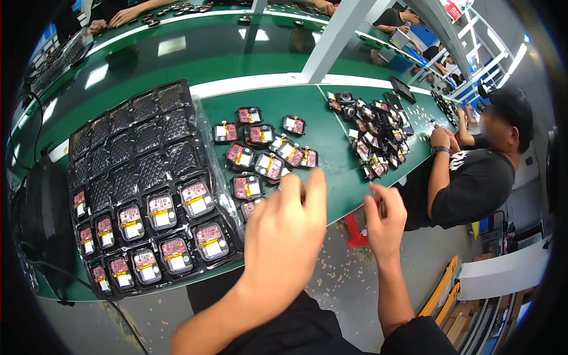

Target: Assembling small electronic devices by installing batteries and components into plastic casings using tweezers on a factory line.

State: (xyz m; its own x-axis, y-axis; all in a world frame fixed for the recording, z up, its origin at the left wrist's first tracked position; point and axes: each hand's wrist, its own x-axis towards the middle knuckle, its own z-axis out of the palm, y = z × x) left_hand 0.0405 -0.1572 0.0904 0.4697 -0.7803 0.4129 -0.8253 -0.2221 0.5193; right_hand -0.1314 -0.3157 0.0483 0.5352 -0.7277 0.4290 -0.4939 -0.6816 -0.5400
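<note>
My left hand (284, 231) is over the table's front edge, its back toward me. Thumb and fingers stand apart, and nothing shows between them. It is nearest to a loose group of small black-cased electronic modules (269, 166) with red circuit boards, white labels and yellow tape; the hand covers some. Farther right, my right hand (386, 222) is raised just off the table edge. Its fingers are curled with a gap to the thumb, and no object shows in it. At the left lies a black plastic tray (192, 142); similar modules (161, 211) fill its nearer pockets.
A denser pile of modules (378, 139) lies on the green table (322, 154) to the right. Beyond it a person in black (473, 177) sits working. A white metal post (337, 41) rises behind the table. A black cable (127, 325) hangs at the lower left.
</note>
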